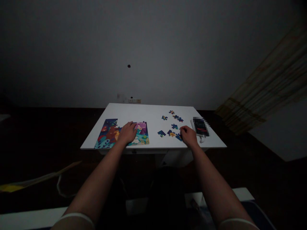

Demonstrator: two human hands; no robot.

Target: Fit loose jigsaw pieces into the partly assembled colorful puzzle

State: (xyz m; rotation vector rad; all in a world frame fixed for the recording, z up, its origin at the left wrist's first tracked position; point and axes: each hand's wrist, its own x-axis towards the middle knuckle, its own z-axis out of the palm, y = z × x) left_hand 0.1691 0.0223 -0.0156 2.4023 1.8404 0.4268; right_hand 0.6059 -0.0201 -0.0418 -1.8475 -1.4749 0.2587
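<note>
Left grip [128, 132] flat on puzzle [109, 134]; right grip [188, 135] curled over loose pieces [171, 133], hold unclear, near table [144, 111] front edge.

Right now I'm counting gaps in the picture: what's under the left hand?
The left hand lies flat on the partly assembled puzzle on the white table. Colourful joined pieces show around it; the patch beneath the palm is covered.

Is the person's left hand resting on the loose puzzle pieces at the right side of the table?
No, the left hand lies on the assembled puzzle, while the right hand is at the loose pieces.
</note>
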